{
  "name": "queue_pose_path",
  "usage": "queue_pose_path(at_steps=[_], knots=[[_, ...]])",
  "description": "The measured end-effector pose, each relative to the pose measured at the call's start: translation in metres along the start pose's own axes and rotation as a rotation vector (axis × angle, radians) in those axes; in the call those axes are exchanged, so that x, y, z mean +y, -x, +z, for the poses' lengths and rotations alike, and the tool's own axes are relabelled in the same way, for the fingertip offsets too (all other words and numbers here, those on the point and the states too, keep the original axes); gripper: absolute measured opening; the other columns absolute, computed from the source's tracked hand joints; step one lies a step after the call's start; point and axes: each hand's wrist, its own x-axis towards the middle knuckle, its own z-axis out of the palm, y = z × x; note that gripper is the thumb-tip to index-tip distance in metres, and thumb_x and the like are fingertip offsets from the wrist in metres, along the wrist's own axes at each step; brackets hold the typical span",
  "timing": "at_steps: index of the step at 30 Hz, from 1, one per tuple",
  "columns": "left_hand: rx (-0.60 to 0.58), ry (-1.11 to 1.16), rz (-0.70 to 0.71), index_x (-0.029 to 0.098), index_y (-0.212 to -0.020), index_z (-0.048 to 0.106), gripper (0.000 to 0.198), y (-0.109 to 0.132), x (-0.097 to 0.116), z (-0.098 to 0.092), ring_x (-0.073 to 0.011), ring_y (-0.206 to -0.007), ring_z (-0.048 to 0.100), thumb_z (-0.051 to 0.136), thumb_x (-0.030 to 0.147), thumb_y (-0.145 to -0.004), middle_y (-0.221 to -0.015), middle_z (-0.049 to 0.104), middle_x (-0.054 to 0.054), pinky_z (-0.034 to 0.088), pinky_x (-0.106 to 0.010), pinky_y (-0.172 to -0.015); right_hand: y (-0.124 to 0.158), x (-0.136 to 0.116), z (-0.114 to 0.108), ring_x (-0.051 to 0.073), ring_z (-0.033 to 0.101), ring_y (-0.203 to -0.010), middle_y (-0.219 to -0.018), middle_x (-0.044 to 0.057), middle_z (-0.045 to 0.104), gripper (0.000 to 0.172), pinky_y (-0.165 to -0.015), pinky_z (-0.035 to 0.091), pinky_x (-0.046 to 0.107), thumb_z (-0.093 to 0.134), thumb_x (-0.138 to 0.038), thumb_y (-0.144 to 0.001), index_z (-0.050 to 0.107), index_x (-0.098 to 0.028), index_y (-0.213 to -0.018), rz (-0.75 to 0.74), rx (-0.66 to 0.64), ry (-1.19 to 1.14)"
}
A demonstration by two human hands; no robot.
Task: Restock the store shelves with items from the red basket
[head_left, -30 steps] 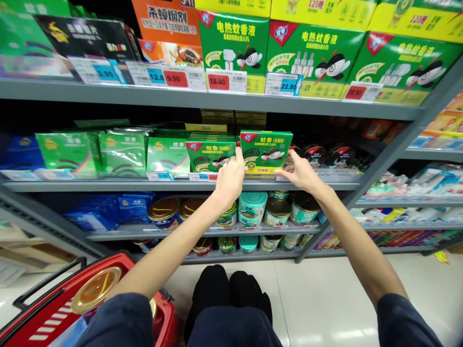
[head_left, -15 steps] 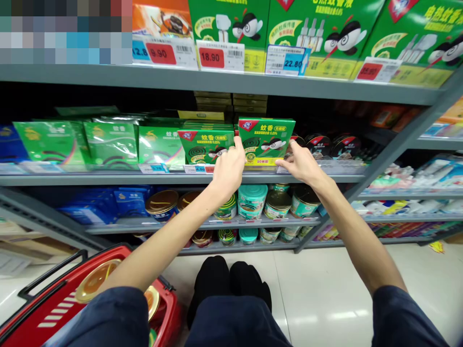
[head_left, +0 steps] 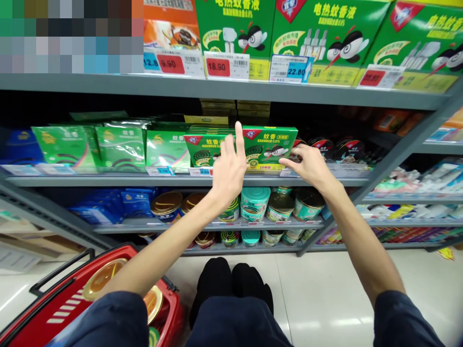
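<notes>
A green and yellow box of mosquito coils (head_left: 269, 147) stands nearly upright at the front of the middle shelf. My right hand (head_left: 309, 164) grips its right edge, with the thumb on the front face and the other fingers behind it. At the box's left edge is my left hand (head_left: 228, 168), its index finger stretched up and the others bent, apparently holding nothing. Behind this hand, partly covered, a stack of similar coil boxes (head_left: 202, 149) leans on the shelf. Round dark tins (head_left: 349, 147) sit to the right of my right hand.
Green coil packets (head_left: 121, 147) line the shelf to the left. A grey shelf edge (head_left: 231, 86) with price tags runs above. Coil tins (head_left: 255, 205) fill the shelf below. On the floor at my left stands a red shopping basket (head_left: 123, 253) holding several items.
The box has settled slightly lower against the shelf. My left hand has loosened at its left edge and the index finger now points up. My right hand keeps its hold.
</notes>
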Motion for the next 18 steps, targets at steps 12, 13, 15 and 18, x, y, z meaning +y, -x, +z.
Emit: queue_pose_path(at_steps=[12,13,15,18], knots=[[-0.04,0.05,0.31,0.017,-0.155,0.048,0.062,-0.034,-0.045,-0.007,-0.0384,-0.156,0.048,0.073,0.03,-0.099,-0.157,0.058,-0.02,0.04,-0.058,-0.132,-0.013,-0.005,0.006,0.039,0.059,-0.142,-0.154,0.016,0.057,0.066,-0.12,0.055,0.061,0.072,-0.049,-0.1,0.053,-0.025,-0.159,-0.191,0.129,-0.005],[-0.045,0.045,0.31,0.017,-0.154,0.048,0.062,-0.032,-0.044,-0.008,-0.0384,-0.156,0.048,0.074,0.027,-0.099,-0.157,0.058,-0.021,0.04,-0.058,-0.132,-0.012,-0.003,0.008,0.039,0.057,-0.144,-0.154,0.017,0.055,0.066,-0.121,0.054,0.062,0.071,-0.05,-0.101,0.052,-0.025,-0.159,-0.192,0.139,0.007],[-0.053,0.034,0.316,0.016,-0.153,0.049,0.062,-0.03,-0.044,-0.01,-0.0384,-0.156,0.049,0.075,0.023,-0.097,-0.156,0.059,-0.021,0.041,-0.058,-0.131,-0.008,-0.001,0.013,0.039,0.056,-0.145,-0.154,0.017,0.055,0.066,-0.124,0.051,0.063,0.07,-0.05,-0.101,0.051,-0.026,-0.159,-0.202,0.164,0.033],[-0.057,0.015,0.334,0.015,-0.152,0.051,0.062,-0.029,-0.045,-0.011,-0.0385,-0.154,0.051,0.076,0.019,-0.095,-0.154,0.061,-0.021,0.042,-0.058,-0.13,-0.002,-0.002,0.023,0.04,0.055,-0.146,-0.154,0.017,0.055,0.065,-0.126,0.047,0.064,0.068,-0.05,-0.103,0.05,-0.027,-0.161,-0.217,0.205,0.075]])
